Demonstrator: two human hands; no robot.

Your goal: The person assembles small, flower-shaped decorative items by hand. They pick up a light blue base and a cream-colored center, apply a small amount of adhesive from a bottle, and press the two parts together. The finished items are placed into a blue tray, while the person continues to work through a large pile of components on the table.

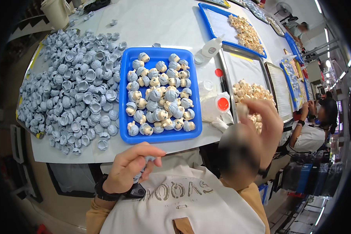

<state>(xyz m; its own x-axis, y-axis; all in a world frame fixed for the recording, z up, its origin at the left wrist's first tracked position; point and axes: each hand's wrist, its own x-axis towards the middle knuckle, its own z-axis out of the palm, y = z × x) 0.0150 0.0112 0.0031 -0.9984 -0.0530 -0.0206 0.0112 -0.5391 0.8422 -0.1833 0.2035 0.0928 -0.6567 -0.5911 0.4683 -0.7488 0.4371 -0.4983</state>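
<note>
My left hand (132,165) is curled near the front table edge, closed around light-blue hair shells (137,176) that show between its fingers. Raised over the right side, my right hand (266,126) pinches a small cream piece (243,110), probably a doll face part; it is blurred. Below that hand lies a pile of cream doll head parts (250,91) in a metal-edged tray (233,99). Between my hands and farther off, a blue tray (123,113) carries many small doll heads (155,93) with light-blue hair and cream faces.
A large heap of light-blue hair shells (80,84) covers the left of the table. A white squeeze bottle (211,47), a red-topped white container (218,106) and a clear cup (205,86) stand right of the blue tray. Another blue tray (203,15) is farther back. Another person (310,130) sits at the right.
</note>
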